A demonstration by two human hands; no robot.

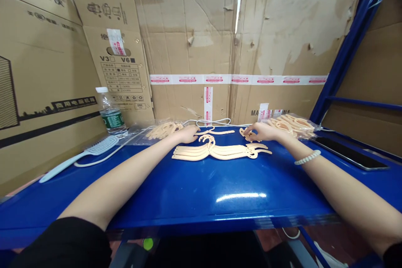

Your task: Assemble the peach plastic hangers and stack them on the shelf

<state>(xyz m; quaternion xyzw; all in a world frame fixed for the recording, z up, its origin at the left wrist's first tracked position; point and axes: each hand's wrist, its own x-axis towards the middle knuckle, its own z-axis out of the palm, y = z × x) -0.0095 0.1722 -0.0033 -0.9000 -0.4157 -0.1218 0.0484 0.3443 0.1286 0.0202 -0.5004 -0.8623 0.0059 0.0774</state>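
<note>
On the blue shelf, several peach-coloured plastic hangers lie stacked, their hooks pointing away from me. Loose arm pieces overlap the stack's right end. Behind the stack lies a single hanger, and my left hand has its fingers closed at that hanger's left end. Over to the right, my right hand bends its fingers down onto a small cluster of peach hanger pieces. The fingers partly hide those pieces.
Clear plastic bags of peach pieces lie behind each hand, left and right. A water bottle and pale blue hairbrush are at the left, a phone at the right. Cardboard walls the back; a white cable crosses the shelf.
</note>
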